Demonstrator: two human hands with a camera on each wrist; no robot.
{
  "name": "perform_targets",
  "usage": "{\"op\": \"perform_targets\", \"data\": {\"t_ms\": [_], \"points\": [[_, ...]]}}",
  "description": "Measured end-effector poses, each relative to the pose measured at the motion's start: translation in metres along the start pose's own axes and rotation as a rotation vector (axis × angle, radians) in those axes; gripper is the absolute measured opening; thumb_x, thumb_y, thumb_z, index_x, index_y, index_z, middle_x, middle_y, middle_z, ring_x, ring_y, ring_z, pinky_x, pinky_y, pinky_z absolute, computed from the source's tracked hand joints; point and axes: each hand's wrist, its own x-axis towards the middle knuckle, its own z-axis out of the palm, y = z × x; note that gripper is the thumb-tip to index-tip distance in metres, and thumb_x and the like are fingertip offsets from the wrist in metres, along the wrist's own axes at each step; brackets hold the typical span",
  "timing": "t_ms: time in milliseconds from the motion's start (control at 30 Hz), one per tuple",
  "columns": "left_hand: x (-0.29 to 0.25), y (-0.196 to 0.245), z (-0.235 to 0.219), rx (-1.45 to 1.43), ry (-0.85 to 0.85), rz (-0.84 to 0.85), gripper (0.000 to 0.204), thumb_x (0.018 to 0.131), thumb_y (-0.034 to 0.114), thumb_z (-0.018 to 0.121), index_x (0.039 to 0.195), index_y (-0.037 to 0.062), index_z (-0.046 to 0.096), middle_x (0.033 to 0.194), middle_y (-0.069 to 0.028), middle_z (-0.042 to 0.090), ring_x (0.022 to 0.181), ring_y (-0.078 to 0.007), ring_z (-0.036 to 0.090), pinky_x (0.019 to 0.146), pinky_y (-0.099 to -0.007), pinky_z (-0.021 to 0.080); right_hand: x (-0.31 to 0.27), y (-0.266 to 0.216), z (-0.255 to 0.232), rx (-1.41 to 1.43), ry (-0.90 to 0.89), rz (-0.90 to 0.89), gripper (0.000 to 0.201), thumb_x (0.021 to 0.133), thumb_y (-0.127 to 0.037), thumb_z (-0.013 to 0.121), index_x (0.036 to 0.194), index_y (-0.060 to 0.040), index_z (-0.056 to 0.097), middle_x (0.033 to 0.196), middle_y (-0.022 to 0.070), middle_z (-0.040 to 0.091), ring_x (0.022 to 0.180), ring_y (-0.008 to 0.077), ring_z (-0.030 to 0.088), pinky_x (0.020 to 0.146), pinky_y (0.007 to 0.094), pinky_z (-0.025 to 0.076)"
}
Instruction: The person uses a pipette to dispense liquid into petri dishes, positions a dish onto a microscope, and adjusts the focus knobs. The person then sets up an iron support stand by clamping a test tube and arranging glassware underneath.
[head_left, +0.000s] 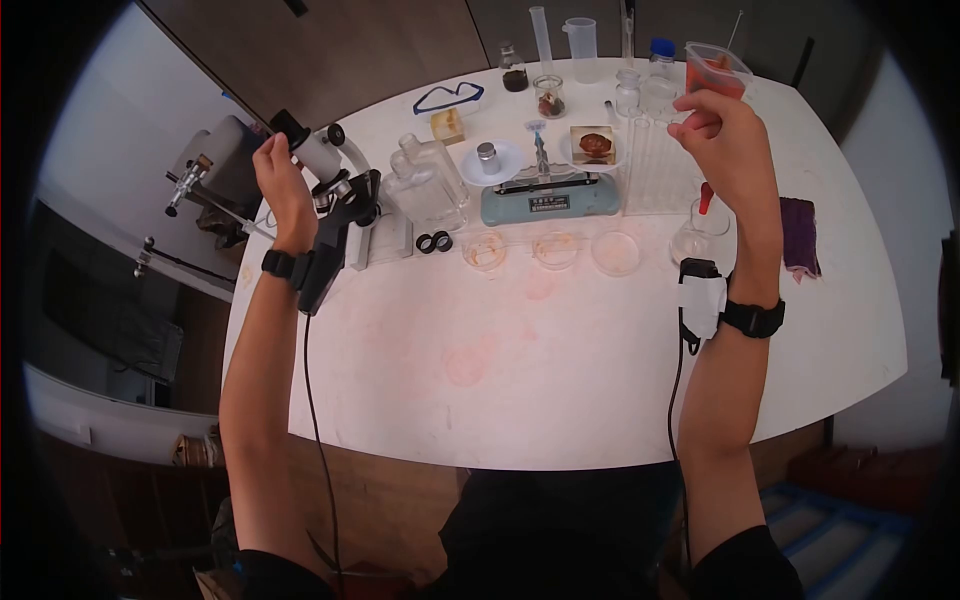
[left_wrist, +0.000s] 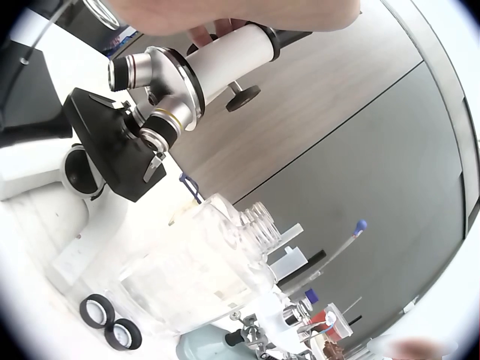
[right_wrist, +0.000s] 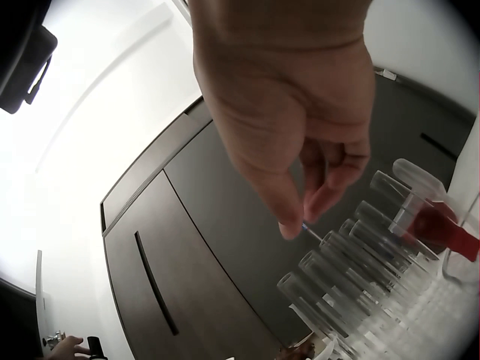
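My left hand (head_left: 282, 185) is at the upper tube of a white and black microscope (head_left: 318, 158) on the table's left side. In the left wrist view its fingers (left_wrist: 201, 34) curl behind the tube, over the silver objectives. My right hand (head_left: 728, 140) is raised over a row of clear test tubes (head_left: 652, 165). Thumb and fingertips pinch the end of a thin rod-like piece (right_wrist: 311, 230), its lower part lost among the tubes in the right wrist view. A red dropper bulb (head_left: 706, 198) stands beside the tubes, below this hand.
A blue balance (head_left: 550, 205) holds a metal weight (head_left: 487, 155) and a specimen block (head_left: 593, 146). Petri dishes (head_left: 616, 254) lie before it. Clear bottles (head_left: 425, 180) stand beside the microscope. Jars, a beaker (head_left: 581, 38) and a red-filled container (head_left: 718, 72) line the back; a purple cloth (head_left: 800, 237) lies right.
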Motion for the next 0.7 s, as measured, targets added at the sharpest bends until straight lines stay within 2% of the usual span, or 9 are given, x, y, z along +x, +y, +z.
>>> {"op": "perform_targets", "data": {"t_ms": [133,167,267,300,333,433,600,667,700], "points": [[-0.023,0.007,-0.004,0.012,0.089,0.056,0.034,0.096,0.024,0.051,0.120,-0.0008,0.049,0.116,-0.0129,0.055,0.105,-0.0202,0.055,0.095,-0.0351,0.045,-0.004,-0.009,0.010,-0.161,-0.034,0.031,0.023,0.075,-0.009,0.074,0.096,-0.0025,0.069,0.074,0.0127,0.065,0.072,0.0253,0.065,0.068,0.0357,0.049],[-0.033,0.006,-0.005,0.008,0.135,0.092,0.031,0.095,0.020,0.051,0.119,-0.0013,0.049,0.115,-0.0135,0.056,0.102,-0.0193,0.056,0.088,-0.0319,0.047,-0.004,-0.008,0.013,-0.195,-0.023,0.032,0.022,0.075,-0.010,0.074,0.096,-0.0033,0.069,0.074,0.0135,0.065,0.073,0.0280,0.064,0.068,0.0383,0.049],[-0.070,0.008,-0.010,0.082,0.142,0.162,0.031,0.094,0.019,0.052,0.119,0.0005,0.048,0.110,-0.0108,0.054,0.097,-0.0162,0.054,0.083,-0.0312,0.045,-0.003,-0.006,0.018,-0.223,-0.019,0.064,0.023,0.075,-0.012,0.075,0.096,-0.0031,0.068,0.077,0.0152,0.066,0.074,0.0306,0.064,0.071,0.0403,0.049],[-0.081,0.004,-0.011,0.031,0.118,0.161,0.028,0.093,0.016,0.053,0.118,0.0014,0.049,0.104,-0.0079,0.054,0.089,-0.0126,0.052,0.076,-0.0272,0.044,-0.003,-0.005,0.019,-0.228,-0.026,0.060,0.023,0.075,-0.012,0.075,0.096,-0.0031,0.068,0.077,0.0152,0.066,0.074,0.0306,0.064,0.071,0.0403,0.049],[-0.093,0.000,-0.011,-0.023,0.089,0.142,0.023,0.093,0.011,0.053,0.113,0.0024,0.051,0.096,-0.0044,0.053,0.078,-0.0084,0.050,0.066,-0.0222,0.042,-0.003,-0.003,0.020,-0.236,-0.019,0.057,0.024,0.075,-0.012,0.075,0.096,-0.0028,0.069,0.077,0.0159,0.066,0.075,0.0309,0.064,0.072,0.0405,0.049],[-0.126,-0.014,-0.008,-0.195,-0.004,-0.001,0.013,0.091,0.005,0.054,0.104,0.0019,0.053,0.085,-0.0010,0.050,0.059,-0.0039,0.042,0.048,-0.0189,0.033,-0.003,-0.003,0.022,-0.260,-0.029,0.054,0.024,0.075,-0.013,0.075,0.095,-0.0025,0.069,0.078,0.0169,0.066,0.075,0.0315,0.065,0.072,0.0407,0.049],[-0.161,-0.036,-0.002,-0.190,-0.050,-0.125,0.010,0.092,0.006,0.052,0.101,0.0023,0.056,0.079,-0.0010,0.052,0.053,-0.0025,0.037,0.045,-0.0198,0.028,-0.001,-0.007,0.022,-0.291,-0.050,0.068,0.023,0.075,-0.014,0.076,0.093,-0.0020,0.070,0.074,0.0152,0.065,0.070,0.0285,0.063,0.069,0.0378,0.049],[-0.169,-0.042,0.000,-0.190,-0.078,-0.160,0.010,0.093,0.006,0.052,0.101,0.0022,0.056,0.080,-0.0018,0.053,0.053,-0.0024,0.037,0.046,-0.0197,0.027,0.000,-0.009,0.021,-0.254,-0.091,0.130,0.023,0.075,-0.015,0.076,0.092,-0.0012,0.070,0.070,0.0119,0.062,0.065,0.0220,0.060,0.065,0.0329,0.049],[-0.172,-0.043,0.001,-0.192,-0.071,-0.177,0.009,0.093,0.007,0.052,0.100,0.0020,0.057,0.080,-0.0025,0.055,0.053,-0.0023,0.037,0.047,-0.0193,0.028,0.001,-0.009,0.020,-0.266,-0.097,0.125,0.023,0.075,-0.015,0.076,0.092,-0.0012,0.070,0.070,0.0119,0.062,0.065,0.0220,0.060,0.065,0.0329,0.049]]}}
